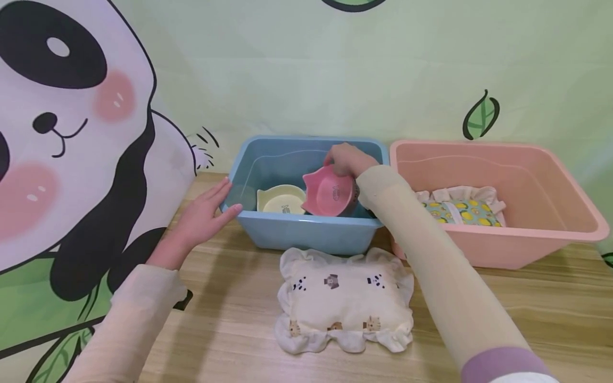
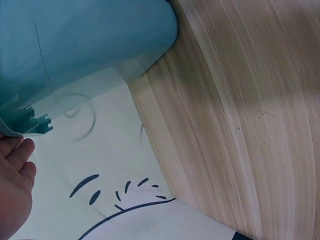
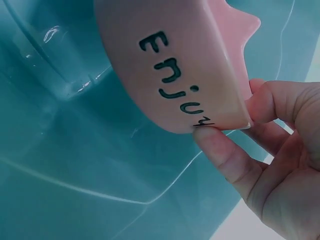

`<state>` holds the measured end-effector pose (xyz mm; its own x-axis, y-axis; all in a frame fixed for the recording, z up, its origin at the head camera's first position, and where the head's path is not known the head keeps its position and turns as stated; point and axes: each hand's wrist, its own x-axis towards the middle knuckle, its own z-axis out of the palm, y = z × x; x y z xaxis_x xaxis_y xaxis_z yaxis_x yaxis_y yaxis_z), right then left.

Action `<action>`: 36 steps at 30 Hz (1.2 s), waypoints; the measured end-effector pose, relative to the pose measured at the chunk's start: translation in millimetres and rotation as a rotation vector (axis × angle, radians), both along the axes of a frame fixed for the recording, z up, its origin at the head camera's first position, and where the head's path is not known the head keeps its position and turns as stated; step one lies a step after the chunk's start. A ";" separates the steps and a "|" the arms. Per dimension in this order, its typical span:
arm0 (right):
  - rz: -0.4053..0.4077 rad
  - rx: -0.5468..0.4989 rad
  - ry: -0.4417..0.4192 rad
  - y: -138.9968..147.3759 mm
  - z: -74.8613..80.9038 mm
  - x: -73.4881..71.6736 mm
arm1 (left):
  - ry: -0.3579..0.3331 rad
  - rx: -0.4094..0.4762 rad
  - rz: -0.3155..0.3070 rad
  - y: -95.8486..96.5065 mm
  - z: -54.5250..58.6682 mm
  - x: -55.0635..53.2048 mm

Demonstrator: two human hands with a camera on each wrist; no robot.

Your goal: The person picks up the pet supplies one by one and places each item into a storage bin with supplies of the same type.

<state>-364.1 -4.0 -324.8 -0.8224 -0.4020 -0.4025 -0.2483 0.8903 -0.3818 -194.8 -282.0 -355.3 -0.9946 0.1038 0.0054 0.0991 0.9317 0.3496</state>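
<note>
In the head view, my right hand [image 1: 351, 159] reaches into the blue tub [image 1: 311, 232] and pinches the rim of a pink cat-eared bowl [image 1: 332, 192]. The bowl is tilted, its inside with a fish print facing me. From the right wrist view, the thumb of my right hand [image 3: 280, 150] presses the outer wall of the pink bowl [image 3: 160, 65], near dark lettering. A cream cat-eared bowl [image 1: 281, 201] lies in the tub, left of the pink one. My left hand [image 1: 203, 213] rests at the tub's front-left corner, fingers along the outer side, thumb over the rim.
A pink tub [image 1: 479, 244] stands to the right of the blue one, with a lemon-print frilled fabric item [image 1: 474, 211] inside. In front lies a cream frilled pillow [image 1: 347, 303] on the wooden table [image 1: 230, 330]. Behind hangs a panda-print backdrop [image 1: 268, 80].
</note>
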 end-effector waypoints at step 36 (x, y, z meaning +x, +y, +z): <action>-0.054 -0.024 -0.005 0.9 -17.2 1.2 | -0.003 0.015 0.025 0.3 -0.6 0.6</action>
<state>-362.9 -3.1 -342.0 -0.8410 -0.3670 -0.3975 -0.1986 0.8929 -0.4040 -194.2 -281.8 -355.9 -0.9969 0.0791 0.0040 0.0751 0.9285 0.3636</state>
